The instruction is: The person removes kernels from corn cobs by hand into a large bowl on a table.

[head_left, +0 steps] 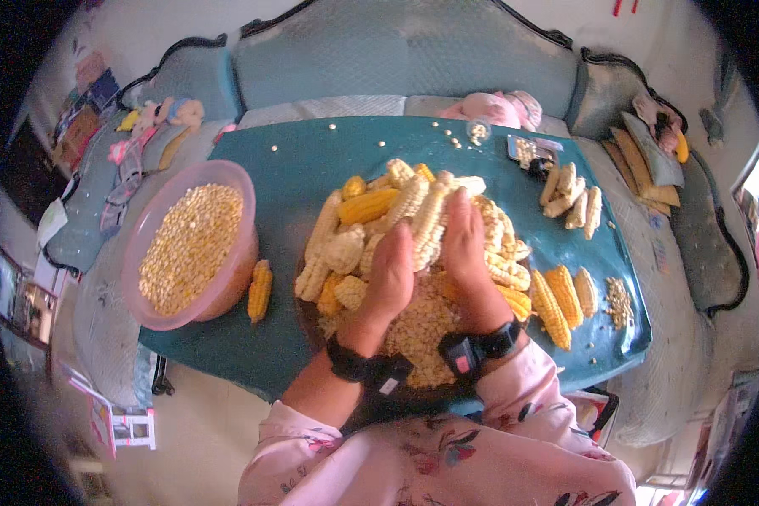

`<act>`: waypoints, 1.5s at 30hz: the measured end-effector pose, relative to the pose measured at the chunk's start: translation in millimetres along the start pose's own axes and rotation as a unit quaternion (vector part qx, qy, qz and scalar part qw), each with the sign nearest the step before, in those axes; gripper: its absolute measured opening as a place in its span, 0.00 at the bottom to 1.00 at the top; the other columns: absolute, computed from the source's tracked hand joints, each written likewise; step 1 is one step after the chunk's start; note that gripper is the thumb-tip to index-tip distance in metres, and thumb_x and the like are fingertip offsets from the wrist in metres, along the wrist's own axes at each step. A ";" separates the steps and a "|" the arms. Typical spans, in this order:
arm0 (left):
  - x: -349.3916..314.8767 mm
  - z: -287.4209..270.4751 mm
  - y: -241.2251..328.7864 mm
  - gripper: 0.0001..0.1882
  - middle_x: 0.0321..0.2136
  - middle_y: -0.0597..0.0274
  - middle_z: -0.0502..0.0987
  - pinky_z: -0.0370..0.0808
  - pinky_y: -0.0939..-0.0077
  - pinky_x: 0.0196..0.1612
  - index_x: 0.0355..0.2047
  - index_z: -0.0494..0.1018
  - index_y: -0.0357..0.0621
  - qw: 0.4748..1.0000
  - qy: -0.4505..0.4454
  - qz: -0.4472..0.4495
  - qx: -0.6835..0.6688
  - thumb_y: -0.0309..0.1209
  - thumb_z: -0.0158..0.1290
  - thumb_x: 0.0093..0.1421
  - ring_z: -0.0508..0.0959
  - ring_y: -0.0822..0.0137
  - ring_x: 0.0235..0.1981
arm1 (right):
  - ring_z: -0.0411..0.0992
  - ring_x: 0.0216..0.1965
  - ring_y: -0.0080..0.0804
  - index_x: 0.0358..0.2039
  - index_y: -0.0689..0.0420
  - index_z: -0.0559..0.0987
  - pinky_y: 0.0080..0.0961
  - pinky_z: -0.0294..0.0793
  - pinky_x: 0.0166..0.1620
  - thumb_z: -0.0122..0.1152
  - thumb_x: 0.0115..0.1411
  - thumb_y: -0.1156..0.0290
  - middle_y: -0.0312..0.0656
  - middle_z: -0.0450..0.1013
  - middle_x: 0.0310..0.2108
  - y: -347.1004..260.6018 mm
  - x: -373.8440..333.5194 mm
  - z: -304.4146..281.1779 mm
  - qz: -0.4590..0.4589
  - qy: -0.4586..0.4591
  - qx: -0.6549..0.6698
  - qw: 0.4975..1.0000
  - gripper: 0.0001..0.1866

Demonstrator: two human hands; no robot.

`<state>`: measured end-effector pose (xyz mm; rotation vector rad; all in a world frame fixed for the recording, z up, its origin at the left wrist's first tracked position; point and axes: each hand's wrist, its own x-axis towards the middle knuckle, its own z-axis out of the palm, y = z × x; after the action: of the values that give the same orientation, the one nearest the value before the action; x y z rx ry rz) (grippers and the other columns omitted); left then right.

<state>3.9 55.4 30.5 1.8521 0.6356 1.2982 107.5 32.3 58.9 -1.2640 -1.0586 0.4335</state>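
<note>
A heap of corn cobs, mostly white with some yellow, fills a round brown tray [310,318] in front of me. Over its near half I hold my left hand [393,268] and my right hand [465,244] upright, palms facing and a gap between them. Both have straight fingers, and I see nothing gripped in either. A white corn cob [431,221] shows beyond and between them, seemingly lying on the heap. Loose pale kernels [422,337] cover the tray below my wrists. Each wrist wears a black band with a small device.
To the left stands a pink plastic tub [246,244] of kernels, with a yellow cob [261,291] beside it. Right of the tray lie several cobs [551,309], a small kernel pile [620,304] and bare pale cobs [572,199]. A sofa [396,63] surrounds the green-covered table [287,185].
</note>
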 end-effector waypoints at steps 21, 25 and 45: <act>0.1 10.8 -25.8 0.28 0.47 0.56 0.64 0.68 0.72 0.46 0.52 0.57 0.40 0.958 0.047 -0.147 -0.242 0.49 0.27 0.61 0.67 0.65 0.47 | 0.67 0.28 0.58 0.30 0.61 0.66 0.43 0.64 0.28 0.46 0.57 0.60 0.58 0.67 0.22 7.9 -7.0 9.8 -0.086 -0.074 -0.121 0.986 0.15; 0.5 10.3 -30.9 0.29 0.47 0.59 0.64 0.68 0.70 0.45 0.52 0.57 0.42 0.951 0.059 -0.163 -0.256 0.51 0.28 0.60 0.66 0.65 0.48 | 0.67 0.27 0.58 0.31 0.61 0.67 0.43 0.65 0.28 0.45 0.57 0.63 0.58 0.67 0.22 4.8 -6.4 10.8 -0.091 -0.074 -0.130 0.985 0.13; -0.5 6.9 12.4 0.21 0.51 0.51 0.62 0.56 0.72 0.55 0.51 0.59 0.33 0.996 -0.008 -0.039 -0.081 0.33 0.31 0.62 0.61 0.60 0.53 | 0.68 0.27 0.37 0.31 0.63 0.69 0.29 0.67 0.34 0.43 0.59 0.59 0.49 0.69 0.24 -0.8 -6.3 -0.3 -0.011 -0.090 0.033 0.995 0.17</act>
<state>9.8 45.7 39.1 1.6875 0.5716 1.2449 104.4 27.1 57.1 -1.1696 -1.1994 0.5705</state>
